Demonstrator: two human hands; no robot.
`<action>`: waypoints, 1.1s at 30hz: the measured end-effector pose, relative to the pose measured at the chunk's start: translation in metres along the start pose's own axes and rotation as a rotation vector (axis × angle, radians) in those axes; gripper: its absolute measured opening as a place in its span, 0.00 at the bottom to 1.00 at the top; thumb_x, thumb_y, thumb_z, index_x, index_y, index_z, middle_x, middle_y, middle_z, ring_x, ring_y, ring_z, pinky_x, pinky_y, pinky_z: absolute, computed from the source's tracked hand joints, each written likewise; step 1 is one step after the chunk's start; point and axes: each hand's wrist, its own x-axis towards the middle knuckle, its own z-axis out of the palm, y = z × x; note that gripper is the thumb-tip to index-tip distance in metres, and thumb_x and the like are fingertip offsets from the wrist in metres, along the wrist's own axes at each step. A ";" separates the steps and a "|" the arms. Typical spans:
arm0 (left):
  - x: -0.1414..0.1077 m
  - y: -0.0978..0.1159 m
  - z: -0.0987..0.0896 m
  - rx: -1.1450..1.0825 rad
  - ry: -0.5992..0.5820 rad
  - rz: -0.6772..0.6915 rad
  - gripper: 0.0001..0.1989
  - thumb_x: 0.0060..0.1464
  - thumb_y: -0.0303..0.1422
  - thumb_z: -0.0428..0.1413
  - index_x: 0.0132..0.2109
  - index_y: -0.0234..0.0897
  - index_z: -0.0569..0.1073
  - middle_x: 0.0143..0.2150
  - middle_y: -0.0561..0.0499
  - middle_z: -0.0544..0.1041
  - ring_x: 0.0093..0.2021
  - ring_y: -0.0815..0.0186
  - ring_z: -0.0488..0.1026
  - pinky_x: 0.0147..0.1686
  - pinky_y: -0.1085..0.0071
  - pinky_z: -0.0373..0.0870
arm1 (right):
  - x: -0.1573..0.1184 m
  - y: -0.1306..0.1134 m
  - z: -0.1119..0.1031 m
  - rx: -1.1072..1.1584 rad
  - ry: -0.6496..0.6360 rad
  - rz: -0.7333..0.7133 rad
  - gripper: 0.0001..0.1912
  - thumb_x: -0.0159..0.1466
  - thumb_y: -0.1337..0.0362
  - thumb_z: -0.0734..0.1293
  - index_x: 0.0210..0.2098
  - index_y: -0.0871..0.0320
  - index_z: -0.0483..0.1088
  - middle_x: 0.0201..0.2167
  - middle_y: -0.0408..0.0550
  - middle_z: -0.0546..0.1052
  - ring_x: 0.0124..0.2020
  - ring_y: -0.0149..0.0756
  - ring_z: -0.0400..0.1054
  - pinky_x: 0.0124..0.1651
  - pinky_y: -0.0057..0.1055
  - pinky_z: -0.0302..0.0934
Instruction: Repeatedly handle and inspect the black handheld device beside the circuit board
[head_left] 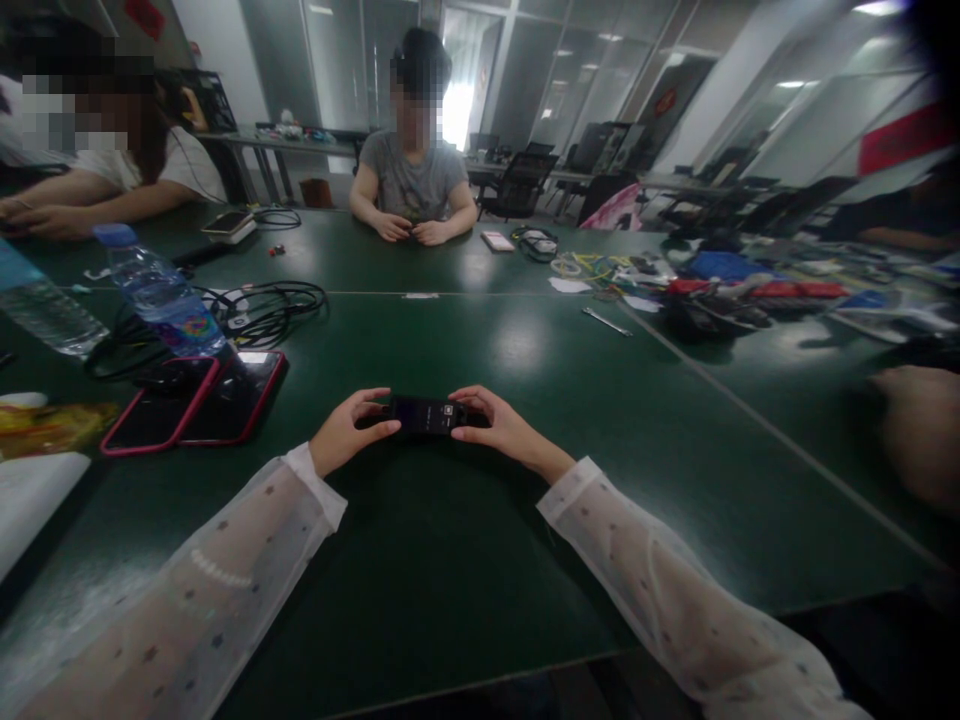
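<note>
A small black device (425,416) with pale markings on its face is held level between my two hands, over the green table (450,560). My left hand (351,430) grips its left end, with the thumb along the near edge and the fingers at the far side. Its right end is gripped by my right hand (501,430) in the same way. The undersides of the device and the fingertips behind it are hidden. Both forearms wear sheer white sleeves with dark stars.
Two red-rimmed phones (234,398), a water bottle (161,290) and black cables (281,312) lie left. A wrench (607,321) and a pile of tools and wires (735,285) are right. A person (412,185) sits opposite; a blurred hand (922,430) is at the right edge.
</note>
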 end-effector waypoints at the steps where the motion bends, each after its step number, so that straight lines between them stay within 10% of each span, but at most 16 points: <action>1: 0.000 -0.001 0.000 0.004 0.003 0.000 0.35 0.50 0.42 0.63 0.61 0.39 0.61 0.57 0.40 0.71 0.59 0.53 0.67 0.58 0.49 0.60 | 0.000 0.000 0.000 -0.001 -0.001 0.004 0.26 0.55 0.58 0.73 0.51 0.52 0.64 0.53 0.48 0.69 0.54 0.40 0.66 0.60 0.47 0.57; 33: 0.006 -0.004 0.001 -0.012 0.057 -0.023 0.30 0.55 0.49 0.56 0.58 0.35 0.65 0.52 0.40 0.75 0.55 0.55 0.71 0.56 0.54 0.63 | -0.001 0.001 0.001 -0.154 0.009 -0.004 0.25 0.60 0.50 0.68 0.54 0.48 0.64 0.56 0.48 0.67 0.59 0.45 0.60 0.61 0.53 0.53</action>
